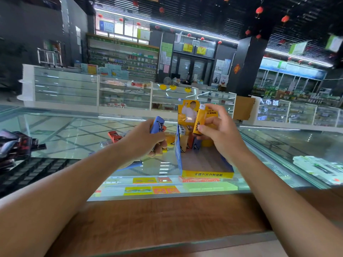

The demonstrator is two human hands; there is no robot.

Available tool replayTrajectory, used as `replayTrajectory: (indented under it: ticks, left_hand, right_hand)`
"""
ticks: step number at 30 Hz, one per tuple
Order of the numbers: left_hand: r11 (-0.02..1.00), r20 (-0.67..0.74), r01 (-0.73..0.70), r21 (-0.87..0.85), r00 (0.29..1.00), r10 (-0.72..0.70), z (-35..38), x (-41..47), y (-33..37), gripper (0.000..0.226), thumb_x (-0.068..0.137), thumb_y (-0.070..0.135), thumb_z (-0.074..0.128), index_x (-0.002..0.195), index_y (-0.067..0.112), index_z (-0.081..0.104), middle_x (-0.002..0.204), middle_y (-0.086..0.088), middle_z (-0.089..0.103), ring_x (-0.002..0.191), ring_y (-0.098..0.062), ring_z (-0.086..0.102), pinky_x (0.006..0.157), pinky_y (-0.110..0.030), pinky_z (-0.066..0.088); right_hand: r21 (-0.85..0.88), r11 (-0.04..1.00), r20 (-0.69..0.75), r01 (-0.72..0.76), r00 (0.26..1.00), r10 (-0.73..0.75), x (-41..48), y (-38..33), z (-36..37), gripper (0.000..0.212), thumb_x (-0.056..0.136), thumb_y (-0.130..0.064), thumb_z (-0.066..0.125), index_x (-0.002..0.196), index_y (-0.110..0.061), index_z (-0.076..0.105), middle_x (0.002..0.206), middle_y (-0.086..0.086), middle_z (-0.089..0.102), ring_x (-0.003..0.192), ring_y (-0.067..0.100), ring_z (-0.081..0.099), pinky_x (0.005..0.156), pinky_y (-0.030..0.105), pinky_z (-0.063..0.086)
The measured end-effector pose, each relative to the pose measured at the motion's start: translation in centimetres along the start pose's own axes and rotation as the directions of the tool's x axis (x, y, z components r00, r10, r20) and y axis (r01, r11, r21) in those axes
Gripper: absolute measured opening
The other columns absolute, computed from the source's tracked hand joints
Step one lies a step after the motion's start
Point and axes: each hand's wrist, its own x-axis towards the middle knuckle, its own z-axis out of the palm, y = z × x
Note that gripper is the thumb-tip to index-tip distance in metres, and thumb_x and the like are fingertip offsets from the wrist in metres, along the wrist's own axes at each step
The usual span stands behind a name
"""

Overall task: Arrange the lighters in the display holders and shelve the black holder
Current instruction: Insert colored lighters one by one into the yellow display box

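Right hand (219, 134) pinches yellow lighter (200, 123) upright above cardboard display holder (206, 174). Left hand (146, 140) grips bundle, blue lighter (157, 125) topmost. We judge filling step, only back row stocked. Next: lower lighter into free slot, cap up. Glossy plastic slabs on smooth glass counter (74, 138). Black gridded holder (33, 171) near left edge.

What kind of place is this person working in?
Most likely a shop, perhaps a tobacco or pharmacy store: a glass display counter with packaged goods under it, stocked wall shelves behind, and a lighter display box on the counter.
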Motion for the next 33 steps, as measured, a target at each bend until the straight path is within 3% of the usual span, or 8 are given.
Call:
replayTrajectory:
  ticks: [4, 11, 16, 20, 23, 26, 29, 33]
  left_hand:
    - [0.991, -0.043, 0.006, -0.133, 0.999, -0.012, 0.3, -0.1, 0.1, 0.023, 0.108, 0.022, 0.052, 0.109, 0.001, 0.060, 0.075, -0.001, 0.072, 0.057, -0.016, 0.057, 0.054, -0.026, 0.044]
    - [0.989, -0.011, 0.045, -0.142, 0.999, -0.047, 0.5, -0.1, 0.4, 0.016, 0.103, 0.019, 0.061, 0.090, 0.010, 0.062, 0.077, -0.007, 0.062, 0.064, -0.018, 0.055, 0.060, -0.025, 0.051]
    - [0.992, 0.040, -0.027, -0.121, 0.999, 0.032, 0.7, -0.5, 0.6, 0.019, 0.107, 0.015, 0.053, 0.105, -0.003, 0.059, 0.074, -0.011, 0.064, 0.067, -0.023, 0.055, 0.057, -0.030, 0.043]
    - [0.991, 0.014, -0.101, -0.090, 0.995, 0.103, 0.4, -0.5, 1.1, 0.023, 0.108, 0.010, 0.050, 0.112, -0.012, 0.057, 0.080, -0.012, 0.072, 0.069, -0.024, 0.059, 0.057, -0.030, 0.047]
    - [0.993, 0.021, -0.106, -0.044, 0.994, 0.107, 0.4, -0.6, 1.2, 0.026, 0.107, 0.012, 0.053, 0.112, -0.013, 0.057, 0.097, -0.023, 0.076, 0.067, -0.005, 0.068, 0.059, -0.027, 0.051]
    - [0.993, 0.022, -0.090, -0.080, 0.996, 0.092, 0.3, -0.4, 0.8, 0.028, 0.107, 0.013, 0.054, 0.109, -0.015, 0.055, 0.092, -0.033, 0.071, 0.077, -0.014, 0.071, 0.072, -0.039, 0.053]
    - [0.992, 0.011, -0.053, -0.118, 0.998, 0.055, 0.3, 0.0, 0.3, 0.025, 0.105, 0.016, 0.058, 0.101, -0.008, 0.056, 0.082, -0.025, 0.067, 0.080, -0.028, 0.061, 0.069, -0.031, 0.056]
    - [0.980, -0.034, 0.046, -0.196, 0.998, -0.053, 0.6, 0.4, 0.0, 0.023, 0.105, 0.026, 0.059, 0.105, 0.002, 0.059, 0.087, -0.015, 0.066, 0.066, -0.018, 0.065, 0.062, -0.028, 0.061]
  right_hand:
    - [-0.314, 0.948, -0.173, 0.050, 0.979, -0.109, 0.6, 1.0, -1.9, 0.044, 0.094, -0.014, 0.077, 0.129, -0.030, 0.054, 0.091, -0.001, 0.074, 0.086, 0.017, 0.075, 0.077, 0.039, 0.062]
    - [-0.640, 0.763, -0.100, 0.087, 0.976, -0.195, 1.0, 2.3, -3.4, 0.030, 0.090, -0.025, 0.082, 0.109, -0.033, 0.060, 0.095, -0.014, 0.070, 0.087, 0.010, 0.069, 0.074, 0.035, 0.058]
    - [-0.665, 0.725, -0.027, 0.179, 0.965, -0.262, 1.4, 2.8, -3.6, 0.013, 0.091, -0.024, 0.079, 0.102, -0.028, 0.074, 0.095, -0.012, 0.073, 0.087, 0.011, 0.066, 0.081, 0.040, 0.057]
    - [-0.599, 0.783, -0.058, 0.169, 0.966, -0.252, 1.5, 3.2, -3.6, 0.012, 0.091, -0.020, 0.079, 0.102, -0.024, 0.080, 0.088, -0.021, 0.071, 0.085, -0.003, 0.067, 0.082, 0.038, 0.059]
    - [-0.578, 0.802, -0.067, 0.147, 0.972, -0.227, 1.7, 3.7, -3.6, 0.010, 0.090, -0.020, 0.080, 0.100, -0.024, 0.080, 0.091, -0.016, 0.076, 0.087, 0.003, 0.072, 0.084, 0.045, 0.061]
    - [-0.665, 0.733, -0.070, 0.140, 0.966, -0.247, 1.9, 3.5, -3.7, 0.008, 0.091, -0.028, 0.079, 0.098, -0.029, 0.082, 0.093, -0.015, 0.077, 0.091, 0.013, 0.071, 0.080, 0.046, 0.058]
    - [-0.746, 0.646, -0.033, 0.162, 0.960, -0.279, 1.9, 3.1, -3.6, 0.008, 0.092, -0.028, 0.079, 0.099, -0.030, 0.082, 0.095, -0.013, 0.078, 0.093, 0.017, 0.069, 0.081, 0.044, 0.057]
    - [-0.653, 0.746, -0.056, 0.132, 0.974, -0.221, 1.7, 3.3, -3.7, 0.013, 0.092, -0.021, 0.079, 0.100, -0.029, 0.083, 0.090, -0.018, 0.074, 0.088, 0.010, 0.070, 0.081, 0.040, 0.057]
